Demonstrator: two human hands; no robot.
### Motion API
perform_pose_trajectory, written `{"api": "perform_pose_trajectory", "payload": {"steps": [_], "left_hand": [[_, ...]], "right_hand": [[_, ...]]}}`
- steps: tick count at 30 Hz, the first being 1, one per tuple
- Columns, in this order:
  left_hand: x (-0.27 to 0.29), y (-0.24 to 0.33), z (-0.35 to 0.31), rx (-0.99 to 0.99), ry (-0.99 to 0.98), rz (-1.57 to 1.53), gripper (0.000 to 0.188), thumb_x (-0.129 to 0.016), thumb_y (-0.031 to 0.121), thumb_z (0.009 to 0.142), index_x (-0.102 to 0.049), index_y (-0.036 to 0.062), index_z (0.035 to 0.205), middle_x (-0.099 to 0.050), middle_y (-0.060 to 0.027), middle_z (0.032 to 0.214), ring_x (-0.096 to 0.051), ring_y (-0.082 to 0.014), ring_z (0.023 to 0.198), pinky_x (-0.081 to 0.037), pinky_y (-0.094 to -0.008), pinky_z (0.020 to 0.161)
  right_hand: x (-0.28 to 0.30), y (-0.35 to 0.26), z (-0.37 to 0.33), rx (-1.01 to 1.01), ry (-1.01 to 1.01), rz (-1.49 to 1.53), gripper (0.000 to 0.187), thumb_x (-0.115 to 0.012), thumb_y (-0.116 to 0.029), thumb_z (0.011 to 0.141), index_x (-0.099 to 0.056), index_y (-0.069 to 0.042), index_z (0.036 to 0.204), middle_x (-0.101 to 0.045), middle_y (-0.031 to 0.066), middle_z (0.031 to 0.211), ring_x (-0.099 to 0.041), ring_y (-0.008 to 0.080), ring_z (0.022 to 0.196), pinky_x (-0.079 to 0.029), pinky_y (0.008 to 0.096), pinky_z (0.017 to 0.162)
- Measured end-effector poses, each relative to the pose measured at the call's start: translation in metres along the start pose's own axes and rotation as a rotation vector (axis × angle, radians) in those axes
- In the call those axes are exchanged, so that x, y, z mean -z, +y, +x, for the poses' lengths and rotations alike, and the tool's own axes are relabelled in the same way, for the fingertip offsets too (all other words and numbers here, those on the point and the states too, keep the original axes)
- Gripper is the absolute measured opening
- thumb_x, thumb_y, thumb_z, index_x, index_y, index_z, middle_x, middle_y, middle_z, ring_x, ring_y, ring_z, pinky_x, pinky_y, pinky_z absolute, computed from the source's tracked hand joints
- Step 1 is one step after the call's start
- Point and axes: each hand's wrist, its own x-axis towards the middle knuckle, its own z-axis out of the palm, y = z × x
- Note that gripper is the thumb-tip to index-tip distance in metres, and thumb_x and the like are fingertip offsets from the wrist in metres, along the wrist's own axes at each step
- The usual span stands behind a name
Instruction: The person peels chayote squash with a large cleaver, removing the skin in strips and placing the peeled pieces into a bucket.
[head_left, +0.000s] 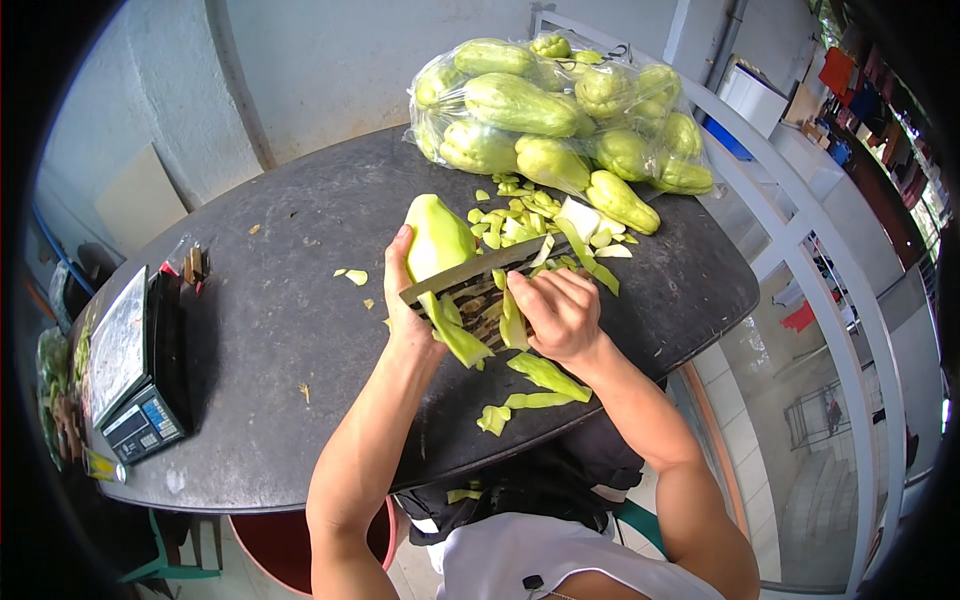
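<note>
My left hand (404,295) grips a pale green, peeled chayote (432,240), holding it upright above the table. My right hand (560,312) is closed around a wide-bladed knife (455,277), whose grip is hidden by the fingers. The broad dark blade lies across the near side of the chayote, its far tip by my left hand. Long green peel strips (460,343) hang over or cling to the blade. More peel (548,376) lies on the tabletop just below my right hand.
The dark oval table (270,330) carries a digital scale (135,370) at left and a clear bag of chayotes (530,105) at the back. Green trimmings (520,215) are piled before the bag. A grey metal railing (800,210) rises at right; a red bucket (290,548) stands below the near edge.
</note>
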Motion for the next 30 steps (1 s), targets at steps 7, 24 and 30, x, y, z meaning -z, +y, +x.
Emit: {"api": "perform_pose_trajectory", "payload": {"steps": [7,24,30], "left_hand": [[0.003,-0.001,0.008,-0.078,0.013,0.014,0.051,-0.058,0.047,0.091,-0.057,0.0051,0.120,-0.065,-0.0144,0.108,-0.065,-0.0270,0.098,-0.052,-0.0433,0.090],[0.009,0.010,0.010,-0.109,0.007,0.024,0.052,-0.055,0.049,0.091,-0.061,0.0071,0.121,-0.066,-0.0120,0.113,-0.062,-0.0264,0.103,-0.047,-0.0409,0.093],[0.006,0.007,0.007,-0.039,-0.001,0.104,0.053,-0.055,0.048,0.091,-0.060,0.0067,0.122,-0.065,-0.0123,0.114,-0.062,-0.0267,0.102,-0.049,-0.0428,0.089]], "right_hand": [[-0.012,0.010,-0.004,-0.265,-0.037,0.013,0.022,-0.068,-0.003,0.077,-0.059,-0.006,0.096,-0.061,0.0058,0.065,-0.063,0.0242,0.055,-0.051,0.0375,0.051],[-0.006,0.019,-0.013,-0.199,-0.060,-0.030,0.022,-0.074,-0.005,0.076,-0.065,0.002,0.095,-0.066,0.0119,0.070,-0.068,0.0274,0.059,-0.055,0.0360,0.055],[-0.004,0.021,-0.013,-0.203,-0.048,0.009,0.022,-0.073,-0.004,0.076,-0.066,0.001,0.096,-0.066,0.0130,0.068,-0.069,0.0290,0.061,-0.055,0.0378,0.055]]}}
